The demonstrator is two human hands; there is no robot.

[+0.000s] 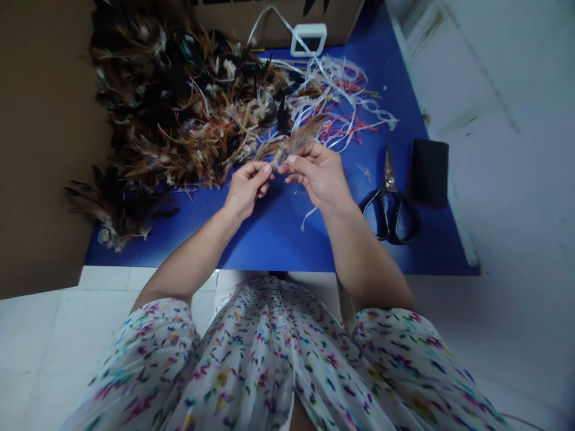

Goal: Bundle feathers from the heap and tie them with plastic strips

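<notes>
My left hand (250, 184) pinches the base end of a small bunch of brown feathers (299, 139), thumb pressed against the fingers. Close beside it, my right hand (318, 170) is also closed on the bunch, its thumb and fingers around the lower part. The feathers' tips point up and to the right. Behind both hands lies a big heap of brown and black feathers (179, 114). Tangled white and red ribbon strands (345, 90) lie just beyond my right hand. What the fingertips pinch is partly hidden.
Black-handled scissors (390, 203) and a dark flat rectangular object (429, 172) lie right of my right forearm on the blue table (278, 239). A separate dark feather clump (119, 206) is at the left. Cardboard (45, 143) walls the left side. A small white-framed device (308, 40) stands at the back.
</notes>
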